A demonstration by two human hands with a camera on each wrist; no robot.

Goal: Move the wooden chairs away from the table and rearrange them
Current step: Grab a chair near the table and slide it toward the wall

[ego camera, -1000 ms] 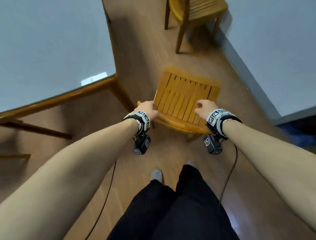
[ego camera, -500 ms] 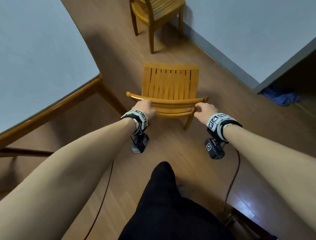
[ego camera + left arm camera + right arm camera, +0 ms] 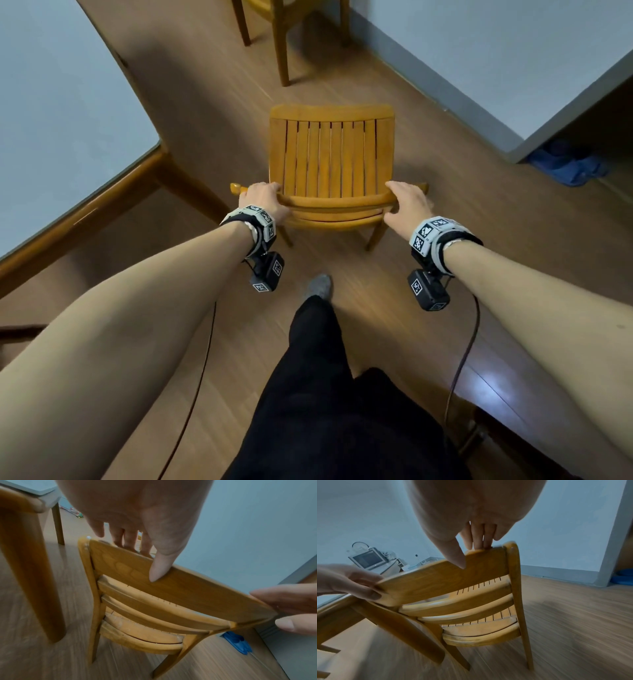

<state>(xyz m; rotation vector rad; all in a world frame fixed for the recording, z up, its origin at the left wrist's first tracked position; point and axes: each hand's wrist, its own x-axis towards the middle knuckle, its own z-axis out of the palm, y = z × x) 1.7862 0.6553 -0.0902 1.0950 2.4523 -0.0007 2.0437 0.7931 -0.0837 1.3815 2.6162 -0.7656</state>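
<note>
A wooden chair (image 3: 330, 156) with a slatted seat stands on the floor in front of me, its back toward me. My left hand (image 3: 262, 200) grips the left end of its top rail (image 3: 180, 586), thumb on the near face and fingers over the far side. My right hand (image 3: 407, 204) grips the right end of the same rail (image 3: 453, 577) the same way. A second wooden chair (image 3: 284, 20) stands farther ahead near the wall; only its legs and part of its seat show. The table (image 3: 113, 202) with a grey top and wooden rim lies at my left.
A grey wall and skirting (image 3: 445, 92) run along the right, ending at a corner with blue slippers (image 3: 568, 168) on the floor beyond. A table leg (image 3: 30, 574) stands close left of the chair. My black-trousered leg and grey sock (image 3: 320, 286) are just behind the chair.
The chair has turned and moved away from the table toward the middle of the floor, both hands staying on its top rail. My view has swung right, and my foot has stepped forward.
</note>
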